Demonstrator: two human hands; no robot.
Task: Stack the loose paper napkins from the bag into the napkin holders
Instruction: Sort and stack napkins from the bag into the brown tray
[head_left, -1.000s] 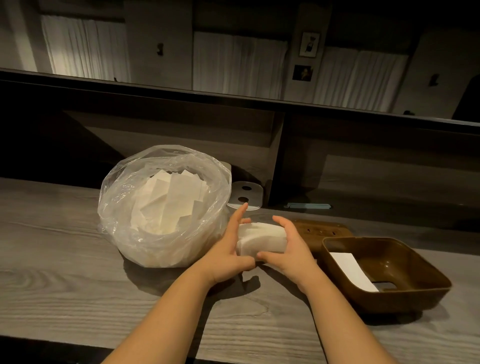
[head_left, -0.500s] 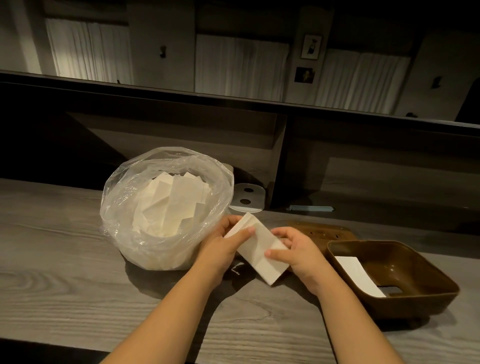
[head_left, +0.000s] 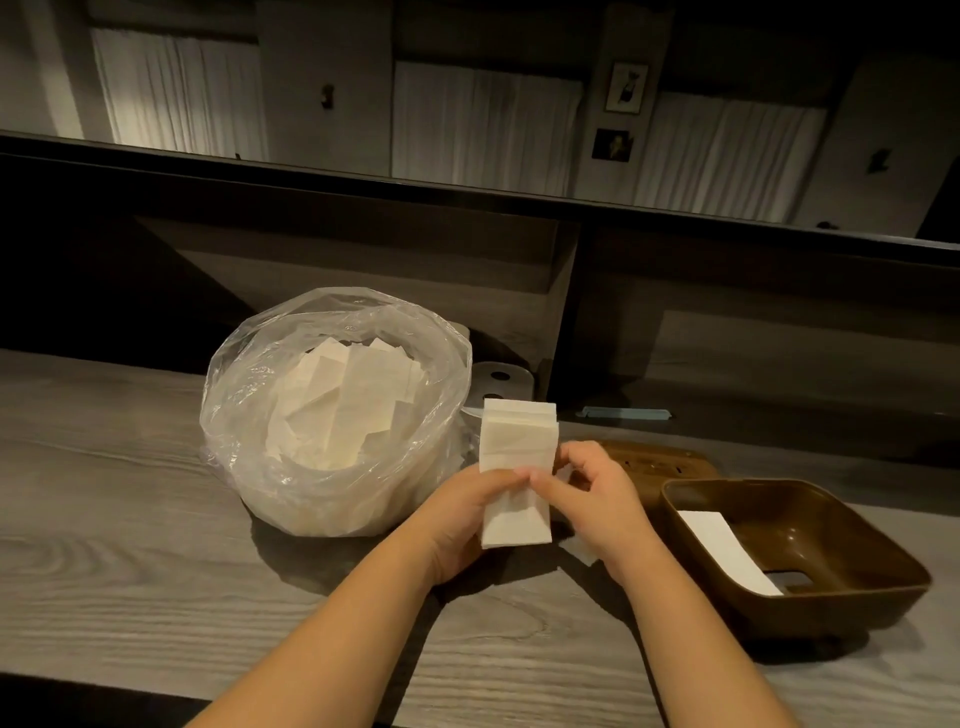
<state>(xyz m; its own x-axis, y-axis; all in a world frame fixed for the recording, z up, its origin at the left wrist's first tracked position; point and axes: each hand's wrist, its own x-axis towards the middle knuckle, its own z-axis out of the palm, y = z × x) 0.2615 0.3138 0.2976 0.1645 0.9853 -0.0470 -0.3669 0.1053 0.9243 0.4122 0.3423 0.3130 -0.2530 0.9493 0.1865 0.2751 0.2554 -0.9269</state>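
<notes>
A stack of white napkins (head_left: 516, 473) is held upright between both hands — the left hand (head_left: 462, 512) is wrapped around its left edge, the right hand (head_left: 589, 499) pinches its right edge. Left of the stack, a clear bag (head_left: 337, 431) is filled with loose napkins. Right of it, a brown holder (head_left: 795, 551) contains one napkin (head_left: 727, 551) — bare wooden counter (head_left: 130, 519) is seen in front.

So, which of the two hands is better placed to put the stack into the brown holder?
Probably the right hand: it grips the napkin stack and is nearer the brown holder.
</notes>
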